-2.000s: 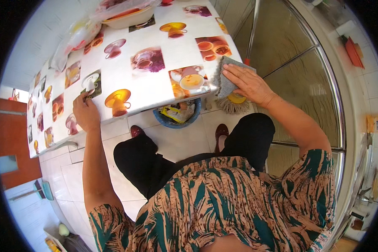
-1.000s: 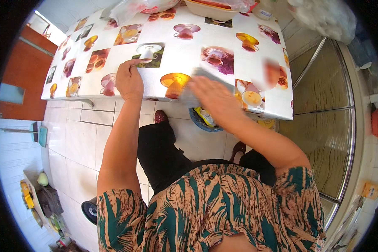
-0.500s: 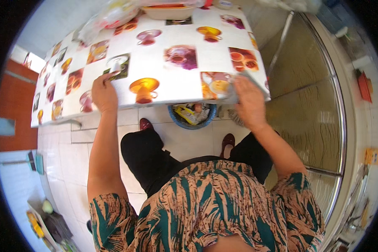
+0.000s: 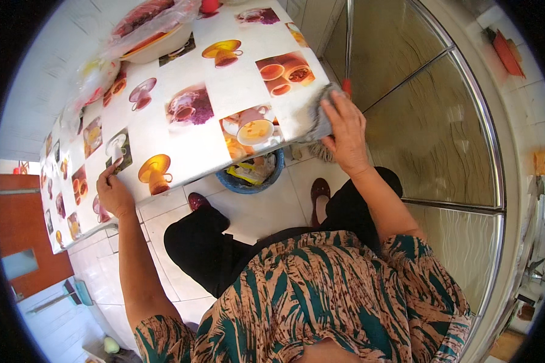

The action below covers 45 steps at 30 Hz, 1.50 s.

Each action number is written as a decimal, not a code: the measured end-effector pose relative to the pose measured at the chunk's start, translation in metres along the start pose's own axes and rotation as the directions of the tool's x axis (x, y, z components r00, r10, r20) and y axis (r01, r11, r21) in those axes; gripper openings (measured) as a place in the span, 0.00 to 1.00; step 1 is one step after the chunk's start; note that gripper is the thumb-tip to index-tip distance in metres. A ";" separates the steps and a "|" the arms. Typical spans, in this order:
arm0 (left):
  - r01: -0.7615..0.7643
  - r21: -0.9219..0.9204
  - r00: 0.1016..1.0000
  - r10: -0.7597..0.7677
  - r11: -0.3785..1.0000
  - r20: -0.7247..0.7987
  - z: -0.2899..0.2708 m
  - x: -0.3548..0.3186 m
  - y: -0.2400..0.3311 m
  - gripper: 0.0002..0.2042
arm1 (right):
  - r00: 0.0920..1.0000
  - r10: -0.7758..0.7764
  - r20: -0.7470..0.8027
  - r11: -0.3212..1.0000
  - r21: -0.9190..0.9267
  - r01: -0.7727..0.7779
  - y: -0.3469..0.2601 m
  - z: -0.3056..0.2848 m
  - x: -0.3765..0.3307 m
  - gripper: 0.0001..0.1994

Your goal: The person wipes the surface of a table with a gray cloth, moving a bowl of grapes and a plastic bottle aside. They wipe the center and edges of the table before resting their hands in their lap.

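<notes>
A table with a white oilcloth [image 4: 224,91] printed with cups fills the upper left. My right hand [image 4: 343,130] presses a grey cloth [image 4: 321,118] against the table's near right corner. Resting flat on the near edge further left, my left hand [image 4: 112,190] has its fingers on the oilcloth and holds nothing.
A white bowl [image 4: 157,42] under a clear plastic bag sits at the table's far side. A blue basin [image 4: 251,175] with scraps and a mop head [image 4: 324,151] lie on the tiled floor below. A curved glass partition [image 4: 442,121] stands to the right, and a brown door [image 4: 18,242] at far left.
My right hand has slid the cloth along the near edge, left and then back right to the corner. My left hand stayed on the table edge.
</notes>
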<state>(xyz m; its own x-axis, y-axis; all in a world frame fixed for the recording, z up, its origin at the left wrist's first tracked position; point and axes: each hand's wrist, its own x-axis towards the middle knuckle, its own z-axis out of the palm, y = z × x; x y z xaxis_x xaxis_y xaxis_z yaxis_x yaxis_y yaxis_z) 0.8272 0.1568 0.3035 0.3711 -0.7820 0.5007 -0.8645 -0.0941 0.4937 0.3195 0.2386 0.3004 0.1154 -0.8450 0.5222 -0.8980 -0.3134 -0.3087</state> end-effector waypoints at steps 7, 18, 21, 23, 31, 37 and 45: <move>0.012 0.026 0.999 -0.013 1.000 0.033 -0.004 0.003 -0.003 0.12 | 0.721 0.692 0.032 0.308 0.890 -0.335 -0.010 0.047 -0.020 0.28; -0.048 -0.006 0.997 0.048 0.999 0.053 -0.010 0.002 -0.002 0.12 | 0.354 0.822 0.446 -0.413 0.895 -0.168 0.015 0.054 -0.019 0.23; -0.017 0.024 0.998 0.015 1.000 0.062 -0.018 -0.003 0.015 0.12 | 0.203 0.840 0.502 -0.441 0.852 -0.282 0.025 0.092 -0.049 0.24; 0.034 0.032 0.995 -0.037 0.999 0.092 -0.017 -0.003 0.032 0.11 | 0.109 0.811 0.575 -0.501 0.778 -0.380 0.070 0.131 -0.096 0.26; 0.072 -0.026 0.982 -0.066 0.997 0.174 -0.032 0.002 0.033 0.11 | 0.029 0.674 0.738 -0.652 0.613 -0.446 0.068 0.125 -0.073 0.25; 0.229 -0.161 0.947 -0.181 0.960 0.265 -0.037 0.009 0.045 0.10 | 0.030 0.607 0.794 -0.739 0.578 -0.346 0.080 0.146 -0.071 0.27; 0.194 -0.066 0.967 -0.180 0.979 0.182 -0.026 -0.004 0.039 0.07 | 0.023 0.526 0.850 -0.790 0.499 -0.356 0.070 0.159 -0.070 0.27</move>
<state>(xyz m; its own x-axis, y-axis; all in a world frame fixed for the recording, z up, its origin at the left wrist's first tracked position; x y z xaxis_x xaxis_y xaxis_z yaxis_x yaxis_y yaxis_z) 0.8008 0.1718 0.3394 0.4525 -0.8512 0.2660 -0.7515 -0.2035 0.6275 0.3163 0.2072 0.1161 -0.1087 -0.5527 -0.8262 0.8803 0.3326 -0.3383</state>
